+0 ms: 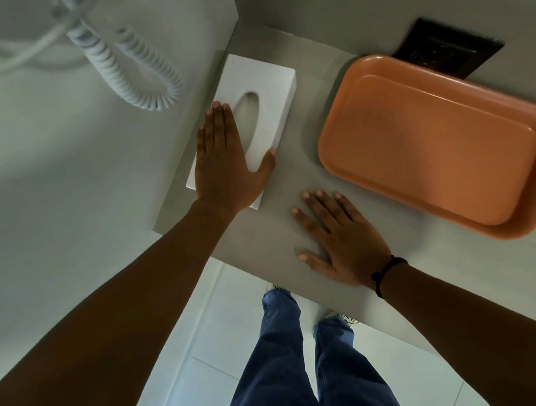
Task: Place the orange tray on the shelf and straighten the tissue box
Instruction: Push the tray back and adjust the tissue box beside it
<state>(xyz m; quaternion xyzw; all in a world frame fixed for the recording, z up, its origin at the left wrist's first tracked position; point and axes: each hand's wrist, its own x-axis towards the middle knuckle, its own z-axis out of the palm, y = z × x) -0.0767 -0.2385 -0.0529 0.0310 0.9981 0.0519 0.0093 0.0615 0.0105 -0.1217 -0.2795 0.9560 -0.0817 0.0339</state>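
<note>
A white coiled cord (139, 70) hung against the wall up and to the left of the left hand (227, 160), its upper end blurred and cut off by the top of the frame, so what it joined could not be made out. The left hand lay flat and open on the white tissue box (267, 101), fingers together pointing away from the person, thumb spread to the box's right edge; it pressed rather than gripped. The palm hid the near left part of the box top and part of the oval slot. The box sat on the grey shelf (264, 237), tucked close to the corner wall beyond the fingertips.

The right hand (335, 238) rested open on bare shelf, just to the right of and nearer than the left hand, fingers spread, holding nothing; a dark band circled its wrist. Beyond and to the right of its fingers lay the orange tray (439, 148), flat on the shelf, near but apart from the fingertips. The tray's far edge covered part of a dark rectangular plate (443, 46), whose detail was too dim to read. Below the hands, blue trousers (290, 368) stood over pale floor tiles.
</note>
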